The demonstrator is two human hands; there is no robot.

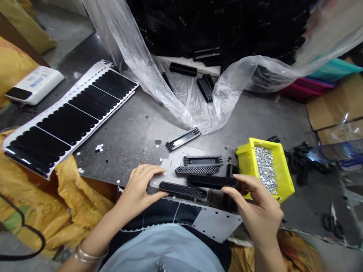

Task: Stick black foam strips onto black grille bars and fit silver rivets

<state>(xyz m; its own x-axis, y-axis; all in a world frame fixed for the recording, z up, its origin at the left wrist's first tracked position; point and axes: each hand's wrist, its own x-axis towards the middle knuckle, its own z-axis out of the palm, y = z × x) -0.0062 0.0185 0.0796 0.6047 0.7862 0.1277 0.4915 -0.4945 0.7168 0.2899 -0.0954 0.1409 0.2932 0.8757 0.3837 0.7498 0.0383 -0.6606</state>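
Note:
My right hand [259,207] pinches the right end of a long black plastic piece [211,181] between thumb and fingers. On the left, my left hand [142,187] is spread, its thumb at the left end of a black piece with a lattice-patterned top [183,190]; whether they touch is hard to tell. Just behind lies a second lattice-topped piece [197,170]. Beyond it are a slotted black piece [203,160] and a tilted, shiny-faced one [183,139].
A yellow bin [286,178] of small silver metal parts stands beside my right hand. Sheets of black stickers [68,120] lie at left, near a white device [36,84]. Clear plastic [137,53] surrounds a heap of black parts [222,22] behind. Scissors [333,219] lie far right.

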